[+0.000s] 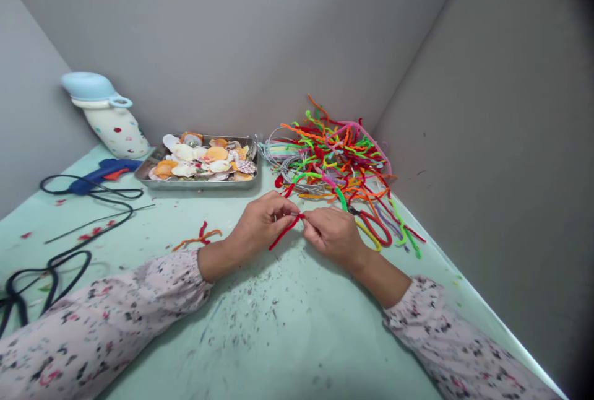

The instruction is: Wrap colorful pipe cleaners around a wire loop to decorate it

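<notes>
Near the middle of the table, my left hand (264, 220) and my right hand (335, 234) come together with their fingertips pinched on a red pipe cleaner (284, 234). One end of it slants down toward me below the left fingers. Just beyond my hands, a joined strip of green, pink and green pipe cleaner (328, 181) arches over. Whether it connects to the red piece is hidden by my fingers. A pair of red-handled scissors (381, 239) lies right beside my right hand, partly covered by pipe cleaners.
A heap of colourful pipe cleaners (341, 149) and coiled grey wire (297, 168) lie against the back wall. Left of them sits a metal tray (199, 184) of seashells. A blue glue gun (95, 176), black cord (69, 257), white bottle (116, 130) and orange-red twisted piece (197, 239) are at left.
</notes>
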A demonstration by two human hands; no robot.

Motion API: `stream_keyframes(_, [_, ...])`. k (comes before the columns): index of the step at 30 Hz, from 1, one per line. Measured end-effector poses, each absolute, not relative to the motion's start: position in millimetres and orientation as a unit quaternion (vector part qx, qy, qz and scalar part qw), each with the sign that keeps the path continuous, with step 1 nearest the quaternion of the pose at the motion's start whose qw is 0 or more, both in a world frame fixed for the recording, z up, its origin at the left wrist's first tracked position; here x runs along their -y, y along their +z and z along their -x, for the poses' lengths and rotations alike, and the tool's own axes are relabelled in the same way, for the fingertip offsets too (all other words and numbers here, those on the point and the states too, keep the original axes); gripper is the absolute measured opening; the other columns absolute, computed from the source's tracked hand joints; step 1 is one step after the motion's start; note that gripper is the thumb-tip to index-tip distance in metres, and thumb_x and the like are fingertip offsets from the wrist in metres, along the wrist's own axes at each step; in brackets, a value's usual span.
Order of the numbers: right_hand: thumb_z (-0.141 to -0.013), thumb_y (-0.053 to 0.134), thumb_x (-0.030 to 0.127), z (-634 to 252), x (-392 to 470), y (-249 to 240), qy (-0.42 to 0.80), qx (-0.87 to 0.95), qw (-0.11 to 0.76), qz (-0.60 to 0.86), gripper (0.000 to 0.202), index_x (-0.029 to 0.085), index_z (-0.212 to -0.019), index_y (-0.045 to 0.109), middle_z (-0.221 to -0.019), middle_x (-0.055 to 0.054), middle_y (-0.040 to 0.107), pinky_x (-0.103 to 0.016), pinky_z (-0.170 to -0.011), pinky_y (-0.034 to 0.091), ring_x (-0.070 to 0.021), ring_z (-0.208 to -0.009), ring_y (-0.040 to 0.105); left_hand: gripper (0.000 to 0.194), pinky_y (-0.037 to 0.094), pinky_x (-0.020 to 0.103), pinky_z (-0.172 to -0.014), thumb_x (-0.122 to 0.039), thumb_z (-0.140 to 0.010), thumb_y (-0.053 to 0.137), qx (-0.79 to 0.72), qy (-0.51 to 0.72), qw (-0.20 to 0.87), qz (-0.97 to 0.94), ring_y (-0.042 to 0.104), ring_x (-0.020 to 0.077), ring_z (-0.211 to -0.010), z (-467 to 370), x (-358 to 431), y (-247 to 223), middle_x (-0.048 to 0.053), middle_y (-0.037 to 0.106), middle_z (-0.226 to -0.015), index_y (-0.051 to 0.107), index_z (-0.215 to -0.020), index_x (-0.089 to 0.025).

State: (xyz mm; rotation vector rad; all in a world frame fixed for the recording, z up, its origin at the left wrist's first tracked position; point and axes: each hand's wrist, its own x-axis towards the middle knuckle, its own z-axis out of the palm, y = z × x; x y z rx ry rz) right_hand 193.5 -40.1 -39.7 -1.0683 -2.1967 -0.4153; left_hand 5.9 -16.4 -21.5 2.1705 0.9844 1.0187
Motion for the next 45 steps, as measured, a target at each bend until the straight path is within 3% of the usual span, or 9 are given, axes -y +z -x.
stream_keyframes(12, [-0.082,0.048,0.016,-193.5,40.2,-38.3,-0.163,0.845,0.325,0.392,0.019,0.017,-0.066,0.058,-0.056,0.001,0.054,-0.027,-0.062,0.032,-0.0122,-0.056,0.048,0.010,0.040,0.021,-0.060,-0.022,-0.080,0.060,-0.359,0.388,0.284,-0.800,0.051,0.0095,-0.065,-5.3,16.7,-20.1,0.001,0.058,-0.072,0.069,-0.081,-0.017])
stream_keyframes(31, [-0.082,0.047,0.017,-193.6,40.2,-40.3,-0.168,0.850,0.316,0.386,0.019,0.017,-0.066,0.057,-0.056,0.001,0.054,-0.028,-0.061,0.031,-0.0122,-0.057,0.049,0.014,0.037,0.019,-0.050,-0.028,-0.075,0.064,-0.400,0.390,0.426,-0.712,0.049,0.0080,-0.055,-10.7,20.9,-23.4,-0.001,0.058,-0.065,0.063,-0.074,-0.014])
stream_keyframes(45, [-0.083,0.047,0.017,-193.4,40.1,-41.1,-0.136,0.839,0.330,0.412,0.020,0.018,-0.065,0.057,-0.057,0.000,0.054,-0.027,-0.062,0.033,-0.0124,-0.057,0.049,0.017,0.047,0.023,-0.066,-0.028,-0.076,0.064,-0.353,0.402,0.430,-0.727,0.058,0.0120,-0.072,-8.9,18.4,-25.6,0.003,0.063,-0.080,0.065,-0.085,-0.014])
